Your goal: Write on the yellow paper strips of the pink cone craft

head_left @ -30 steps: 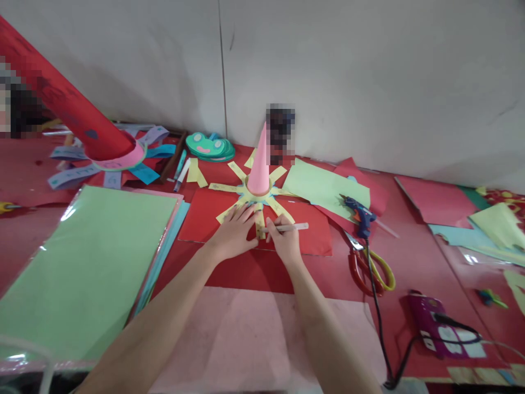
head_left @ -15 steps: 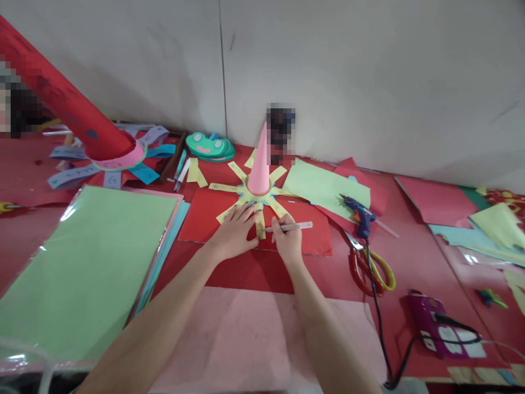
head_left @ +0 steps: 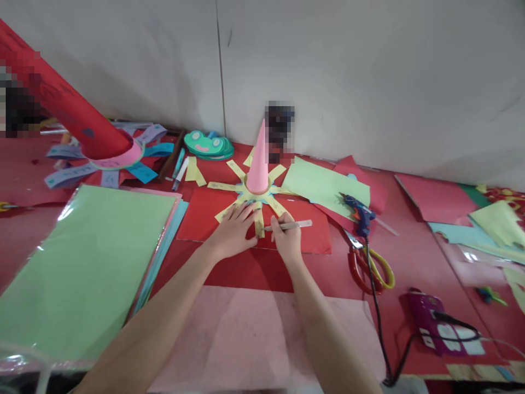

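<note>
Two bare hands work at the middle of a red table (head_left: 328,271). The left hand (head_left: 233,232) lies flat with its fingers spread, on the paper at the foot of one pink cone (head_left: 257,172). The right hand (head_left: 287,241) grips one pale pen (head_left: 301,224), its tip pointing left at the front strip (head_left: 258,216) — whether it touches, I cannot tell.

The cone stands upright in the centre, ringed by about eight yellow strips that spread like rays. Under the front ones lies one red sheet (head_left: 314,232); nearer the viewer, one pink sheet (head_left: 246,334).

Right of the cone lie one pale green sheet (head_left: 320,180), one blue glue gun (head_left: 361,214) and scissors (head_left: 383,268) with red and yellow handles. Further right is one purple box (head_left: 424,314).

Left of the cone, two markers (head_left: 180,174) lie near a stack of green frog faces (head_left: 209,146). Beyond them — one slanting red tube (head_left: 82,115) in a pink ring (head_left: 117,156), and nearer, one big green sheet (head_left: 94,262).
</note>
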### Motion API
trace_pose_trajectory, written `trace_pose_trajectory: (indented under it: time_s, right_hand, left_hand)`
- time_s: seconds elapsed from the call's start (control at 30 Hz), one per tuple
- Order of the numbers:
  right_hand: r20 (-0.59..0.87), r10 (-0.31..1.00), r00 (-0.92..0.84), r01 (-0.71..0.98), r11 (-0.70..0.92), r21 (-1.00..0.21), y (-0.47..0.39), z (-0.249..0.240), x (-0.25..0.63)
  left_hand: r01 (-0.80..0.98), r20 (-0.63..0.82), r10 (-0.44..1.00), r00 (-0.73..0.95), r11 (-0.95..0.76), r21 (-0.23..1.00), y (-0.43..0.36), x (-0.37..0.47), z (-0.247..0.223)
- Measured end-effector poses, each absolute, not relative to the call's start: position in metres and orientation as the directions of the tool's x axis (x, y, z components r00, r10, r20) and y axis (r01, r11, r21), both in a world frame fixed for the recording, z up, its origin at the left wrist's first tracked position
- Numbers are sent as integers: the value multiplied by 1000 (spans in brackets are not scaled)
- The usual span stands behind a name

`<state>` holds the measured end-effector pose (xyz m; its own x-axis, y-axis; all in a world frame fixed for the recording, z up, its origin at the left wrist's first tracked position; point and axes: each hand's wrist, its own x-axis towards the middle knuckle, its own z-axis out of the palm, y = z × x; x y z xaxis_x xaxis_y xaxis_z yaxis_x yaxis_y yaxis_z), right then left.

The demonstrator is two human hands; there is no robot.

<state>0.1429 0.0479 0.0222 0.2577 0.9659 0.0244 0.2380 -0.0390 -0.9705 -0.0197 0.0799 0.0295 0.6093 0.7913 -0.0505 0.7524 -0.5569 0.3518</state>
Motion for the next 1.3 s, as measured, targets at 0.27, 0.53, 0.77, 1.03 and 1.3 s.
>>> trace_pose_trajectory:
  time_s: [0.27,0.53,0.77,1.03,1.3]
  right_hand:
    - [8,973,232,238,-49,-970,48,24,142]
    - [-43,978,206,210,-87,-974,47,28,141]
    - [-53,974,221,201,-99,-975,47,27,141]
    - [-29,971,239,246,-89,-965,46,24,140]
    - [-5,968,250,211,-60,-976,46,23,140]
  left_hand:
    - [762,-72,792,606,-553,337,79,-18,33]
    - [761,-84,788,610,-553,339,80,-19,33]
    - [774,-114,793,599,-536,338,79,-17,36]
    - [771,-114,792,599,-534,347,79,-17,36]
    - [765,-82,792,605,-550,337,79,-18,33]
